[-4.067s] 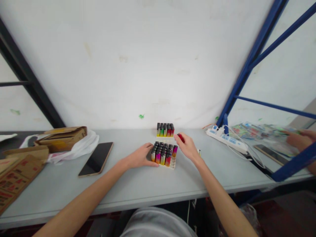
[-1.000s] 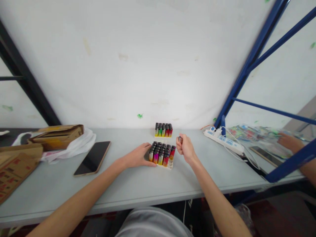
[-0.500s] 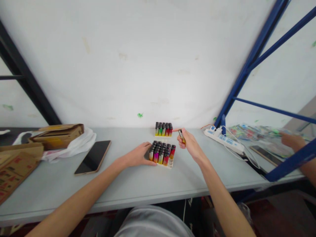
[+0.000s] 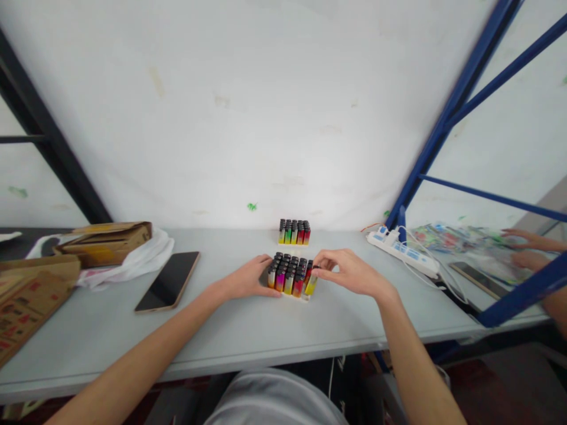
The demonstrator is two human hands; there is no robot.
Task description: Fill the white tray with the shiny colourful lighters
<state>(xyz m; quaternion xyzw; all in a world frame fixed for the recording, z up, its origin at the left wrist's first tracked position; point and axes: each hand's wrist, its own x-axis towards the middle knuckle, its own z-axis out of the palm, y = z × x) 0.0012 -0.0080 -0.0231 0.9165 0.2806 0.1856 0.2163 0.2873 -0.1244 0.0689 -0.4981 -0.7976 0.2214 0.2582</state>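
Note:
Rows of black-topped, coloured lighters (image 4: pixel 289 277) stand upright in a clear tray (image 4: pixel 305 298) near the middle of the table. My left hand (image 4: pixel 248 277) rests against the tray's left side, its thumb and fingers spread around the corner. Between the fingertips of my right hand (image 4: pixel 348 270) is a yellow lighter (image 4: pixel 312 285), tilted over the tray's front right corner. Behind them, close to the wall, stands a second block of lighters (image 4: pixel 294 232) that neither hand touches.
A phone (image 4: pixel 168 282) lies left, beside cardboard boxes (image 4: pixel 104 243) and a white plastic bag (image 4: pixel 150 251). To the right are a power strip (image 4: pixel 403 252), a blue metal frame (image 4: pixel 436 136), another phone (image 4: pixel 478 279) and another person's hands (image 4: pixel 531 251).
My right hand has moved left and down, bringing its lighter from beside the tray to the front right corner. My left hand stays in place. The other person's hands at right have shifted.

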